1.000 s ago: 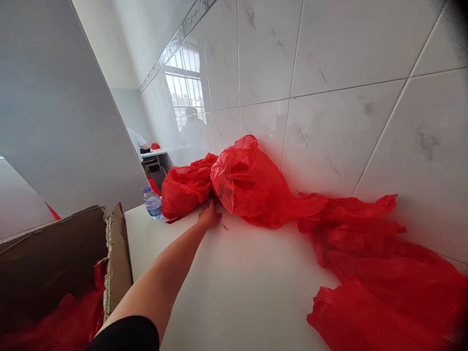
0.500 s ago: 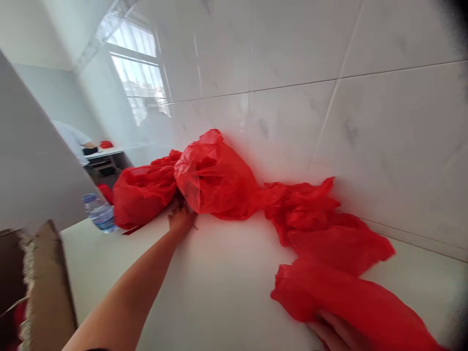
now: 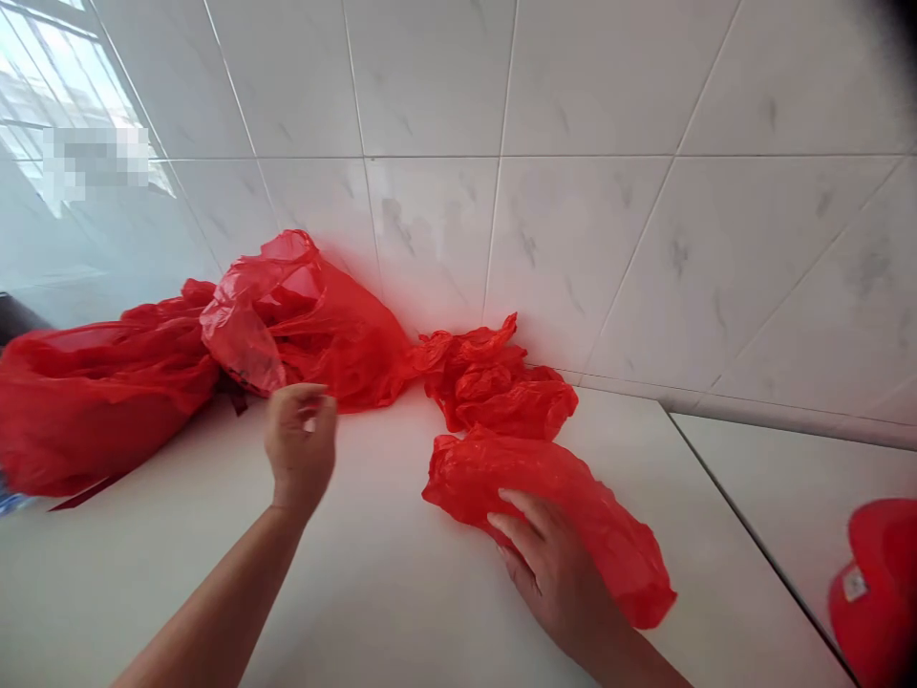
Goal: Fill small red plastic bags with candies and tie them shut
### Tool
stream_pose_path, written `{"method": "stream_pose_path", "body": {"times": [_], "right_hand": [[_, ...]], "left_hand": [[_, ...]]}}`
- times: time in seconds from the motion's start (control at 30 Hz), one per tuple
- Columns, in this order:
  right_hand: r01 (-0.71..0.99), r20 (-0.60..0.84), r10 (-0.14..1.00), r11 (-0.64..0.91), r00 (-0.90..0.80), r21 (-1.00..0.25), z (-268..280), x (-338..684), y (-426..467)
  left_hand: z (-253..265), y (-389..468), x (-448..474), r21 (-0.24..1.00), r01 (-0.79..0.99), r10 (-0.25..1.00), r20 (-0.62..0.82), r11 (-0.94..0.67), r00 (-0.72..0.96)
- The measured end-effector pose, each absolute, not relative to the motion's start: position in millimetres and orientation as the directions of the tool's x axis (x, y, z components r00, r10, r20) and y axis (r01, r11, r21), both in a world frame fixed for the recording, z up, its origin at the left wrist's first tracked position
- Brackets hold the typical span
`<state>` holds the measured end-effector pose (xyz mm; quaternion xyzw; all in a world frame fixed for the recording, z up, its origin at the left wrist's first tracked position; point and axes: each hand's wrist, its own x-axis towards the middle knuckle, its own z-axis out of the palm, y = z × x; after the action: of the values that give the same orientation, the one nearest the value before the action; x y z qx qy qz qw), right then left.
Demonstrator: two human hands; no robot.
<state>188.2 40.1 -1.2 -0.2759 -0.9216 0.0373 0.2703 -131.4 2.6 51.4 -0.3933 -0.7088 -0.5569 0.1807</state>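
Note:
My left hand (image 3: 301, 444) is raised just in front of the bulky red plastic bag (image 3: 351, 354), its fingers curled toward the thumb as in a pinch. Anything between those fingertips is too small to make out. My right hand (image 3: 551, 573) lies against a long, flattened red plastic bag (image 3: 559, 487) on the white tabletop (image 3: 387, 564), fingers outstretched and apart. Just behind it sits a crumpled red plastic bag (image 3: 494, 382), close to the wall. A fuller red bag (image 3: 107, 392) fills the left side, with a dark red strip (image 3: 90, 494) beneath it.
A tiled wall (image 3: 587, 229) with a reflected window runs along the table's back. On the right, past a table seam (image 3: 752, 535), a red cap-like item (image 3: 878, 592) with a small white label is partly cut off by the frame.
My view has swung right. My left hand has drawn back from beneath the bulky bag. The flattened bag now lies on the table with my right hand's fingers visible over it.

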Motion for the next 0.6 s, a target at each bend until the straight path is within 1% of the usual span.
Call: {"method": "stream_pose_path", "body": {"times": [0.03, 0.07, 0.1, 0.13, 0.17, 0.2, 0.23, 0.27, 0.33, 0.4, 0.47, 0.5, 0.53, 0.6], "right_hand": [[0.527, 0.479, 0.571, 0.816, -0.667, -0.238, -1.4, 189.9, 41.5], [0.576, 0.468, 0.624, 0.774, -0.625, -0.262, -2.2, 191.6, 43.6], [0.631, 0.44, 0.684, 0.721, -0.582, -0.286, -3.3, 193.4, 46.1], [0.682, 0.4, 0.739, 0.665, -0.543, -0.304, -4.3, 195.5, 48.6], [0.724, 0.354, 0.782, 0.616, -0.513, -0.31, -4.8, 197.9, 50.6], [0.753, 0.308, 0.809, 0.583, -0.501, -0.307, -4.5, 200.9, 52.0], [0.765, 0.271, 0.818, 0.572, -0.507, -0.296, -3.5, 204.6, 52.4], [0.762, 0.242, 0.812, 0.582, -0.53, -0.285, -1.8, 208.9, 51.8], [0.729, 0.194, 0.784, 0.621, -0.59, -0.29, 2.9, 219.0, 48.2], [0.694, 0.104, 0.766, 0.624, -0.635, -0.36, 8.3, 229.6, 42.5], [0.673, 0.006, 0.759, 0.581, -0.651, -0.458, 14.9, 239.6, 35.0], [0.659, -0.015, 0.752, 0.567, -0.659, -0.495, 19.2, 244.2, 30.2], [0.633, -0.005, 0.738, 0.576, -0.675, -0.517, 24.8, 249.0, 24.7], [0.558, 0.1, 0.689, 0.655, -0.718, -0.51, 40.4, 261.0, 11.4]], "left_hand": [[61.4, 0.6, -105.2, 0.522, 0.851, 0.441, 0.778, -0.058, -0.447], [70.9, -2.0, -78.7, 0.376, 0.905, 0.51, 0.828, -0.198, -0.232], [79.3, -4.7, -53.2, 0.25, 0.904, 0.551, 0.834, -0.346, -0.019], [85.9, -6.5, -30.1, 0.165, 0.859, 0.594, 0.783, -0.484, 0.184], [90.1, -7.0, -10.5, 0.116, 0.799, 0.618, 0.702, -0.59, 0.354], [91.6, -5.5, 4.7, 0.102, 0.741, 0.633, 0.606, -0.663, 0.483], [90.4, -1.9, 15.2, 0.104, 0.706, 0.649, 0.506, -0.7, 0.568], [86.6, 3.8, 21.1, 0.1, 0.706, 0.671, 0.427, -0.701, 0.606], [72.9, 20.0, 21.2, 0.049, 0.781, 0.743, 0.349, -0.623, 0.571], [55.2, 38.1, 11.9, -0.04, 0.881, 0.815, 0.362, -0.472, 0.453], [38.9, 51.8, 0.7, -0.098, 0.933, 0.849, 0.39, -0.346, 0.356], [32.7, 55.5, -3.9, -0.102, 0.943, 0.86, 0.39, -0.315, 0.33], [27.9, 56.9, -7.4, -0.083, 0.948, 0.866, 0.388, -0.307, 0.314], [22.5, 53.7, -10.8, 0.032, 0.939, 0.875, 0.375, -0.342, 0.306]]}}
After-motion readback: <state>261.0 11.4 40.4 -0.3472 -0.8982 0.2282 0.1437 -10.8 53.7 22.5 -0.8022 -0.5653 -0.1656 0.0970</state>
